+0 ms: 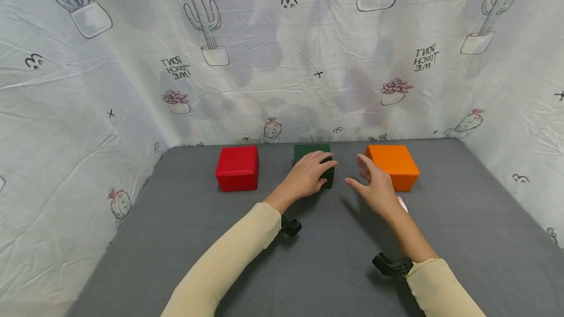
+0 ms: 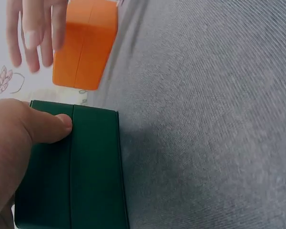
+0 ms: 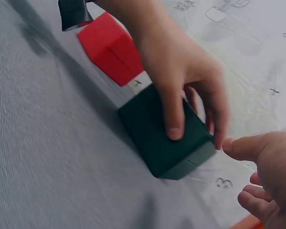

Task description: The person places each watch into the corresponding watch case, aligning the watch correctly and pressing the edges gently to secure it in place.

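Observation:
Three small boxes stand in a row at the back of the grey tabletop (image 1: 335, 258): a red box (image 1: 238, 168), a dark green box (image 1: 310, 151) and an orange box (image 1: 396, 163). My left hand (image 1: 317, 172) grips the green box (image 3: 152, 129), thumb (image 2: 52, 126) pressed on its near side and fingers curled over its top. My right hand (image 1: 372, 182) hovers with spread fingers between the green box and the orange box (image 2: 83, 47), touching neither. In the right wrist view the red box (image 3: 109, 45) shows behind the left hand (image 3: 181, 62).
A cactus-print cloth (image 1: 282, 62) walls in the table at the back and on both sides. A small pink-white thing (image 1: 402, 204) peeks out beside my right wrist. Black camera mounts (image 1: 389, 264) sit on both wrists.

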